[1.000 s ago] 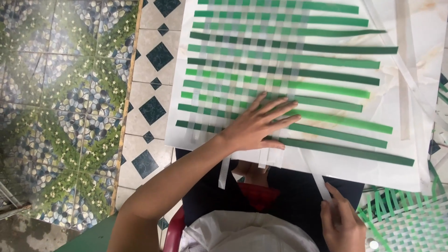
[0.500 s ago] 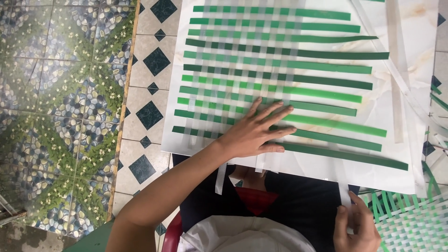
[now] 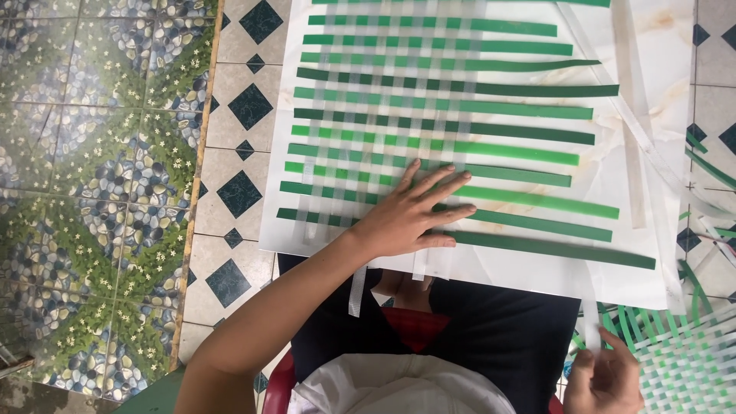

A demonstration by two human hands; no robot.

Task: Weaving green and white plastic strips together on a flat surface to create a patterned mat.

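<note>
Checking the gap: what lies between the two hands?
In the head view, white sheet edge and dark lap lie between left hand and right hand.

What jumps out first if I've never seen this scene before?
The green strips woven through pale strips on a white sheet fill the middle. The left hand lies flat and spread on the weave's near edge. At the bottom right, the right hand fingers a pale strip beside a finished green-and-white mat, and patterned floor tiles cover the left.
</note>
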